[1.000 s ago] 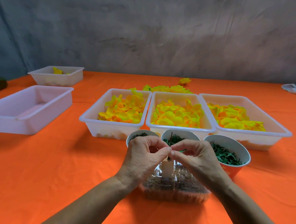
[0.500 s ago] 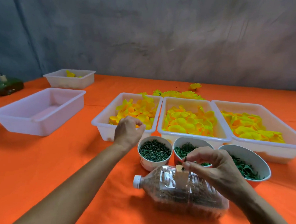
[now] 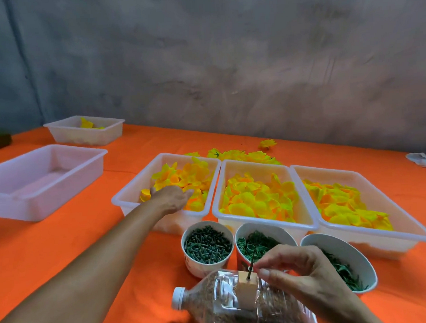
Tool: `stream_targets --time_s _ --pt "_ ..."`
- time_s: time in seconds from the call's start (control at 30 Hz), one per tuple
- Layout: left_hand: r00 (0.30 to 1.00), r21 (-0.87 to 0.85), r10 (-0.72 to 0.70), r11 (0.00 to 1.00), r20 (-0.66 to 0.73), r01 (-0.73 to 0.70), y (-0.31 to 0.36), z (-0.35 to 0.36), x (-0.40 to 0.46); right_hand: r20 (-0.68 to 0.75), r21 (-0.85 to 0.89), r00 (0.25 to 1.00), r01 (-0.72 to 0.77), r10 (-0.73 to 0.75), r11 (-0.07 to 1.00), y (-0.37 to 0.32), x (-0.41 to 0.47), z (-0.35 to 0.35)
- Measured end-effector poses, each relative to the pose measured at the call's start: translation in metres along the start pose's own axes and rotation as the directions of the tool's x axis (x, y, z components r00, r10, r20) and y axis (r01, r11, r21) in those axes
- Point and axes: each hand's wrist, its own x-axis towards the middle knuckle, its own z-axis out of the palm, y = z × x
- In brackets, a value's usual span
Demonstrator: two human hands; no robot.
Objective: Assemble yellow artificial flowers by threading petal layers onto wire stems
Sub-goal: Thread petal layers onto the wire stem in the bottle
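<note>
A person sits at an orange-covered worktop. The left hand reaches into the leftmost of three white plastic trays, its fingers straight and spread low over the loose yellow fabric petal layers; no petal looks gripped yet. The right hand hovers near the viewer, thumb and forefinger closed in a pinch on a short dark green wire stem. The stem stands upright in a small pale wooden block fixed on a clear plastic bottle filled with brown grains, which lies on its side.

Risks, as a judgement: the petals lie heaped and overlapping, so the left fingers may lift several at once, or one of the wrong size. The bottle is round and on its side, so pressing on the stem could roll it. Three white paper cups of small green parts stand just beside the bottle and could be knocked over.
</note>
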Motion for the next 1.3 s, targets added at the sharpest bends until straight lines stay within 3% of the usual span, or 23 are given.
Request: stream_targets --time_s 0.13,0.23,0.43,0.57,0.73,0.9,0.97,1.07,1.13,1.3 --pt "0.984 -0.225 0.067 0.969 -0.164 -0.103 -0.007 -0.013 -0.005 0.018 -0.001 1.000 -0.018 0.018 1.000 0.000 -0.001 -0.001" --pt "0.959 -0.299 0.089 0.939 -0.271 -0.172 -0.012 -0.014 -0.009 0.012 0.053 0.999 -0.052 0.051 0.997 0.000 -0.001 0.005" --pt "0.898 -0.535 -0.022 0.809 -0.440 -0.243 -0.019 -0.009 -0.008 0.018 0.039 0.998 -0.057 0.056 0.998 0.000 -0.002 0.006" --pt "0.882 -0.583 -0.036 0.762 -0.471 -0.280 -0.020 -0.007 -0.004 -0.011 0.030 0.998 -0.068 0.068 0.997 0.002 -0.003 0.006" --pt "0.840 -0.572 -0.163 0.797 -0.517 -0.197 -0.025 -0.001 0.006 -0.005 0.067 0.995 -0.096 0.096 0.993 0.004 -0.001 0.007" --pt "0.767 -0.586 -0.185 0.758 -0.614 -0.286 -0.025 -0.004 0.003 -0.009 0.092 0.995 -0.094 0.096 0.991 0.005 0.001 0.007" --pt "0.792 -0.688 -0.193 0.637 -0.580 -0.348 -0.021 -0.011 -0.002 -0.018 0.113 0.995 -0.098 0.101 0.989 0.005 0.001 0.007" --pt "0.901 -0.890 -0.134 0.272 -0.412 -0.367 -0.006 -0.026 -0.020 -0.078 0.185 0.990 -0.099 0.115 0.978 0.005 0.002 0.007" --pt "0.945 -0.940 -0.012 0.102 -0.328 -0.325 0.006 -0.035 -0.037 -0.192 0.177 0.977 -0.059 0.093 0.983 0.004 0.004 0.007" --pt "0.924 -0.970 0.299 -0.126 -0.239 -0.210 0.034 -0.053 -0.082 -0.336 0.201 0.940 0.013 0.056 0.979 -0.021 0.018 -0.001"
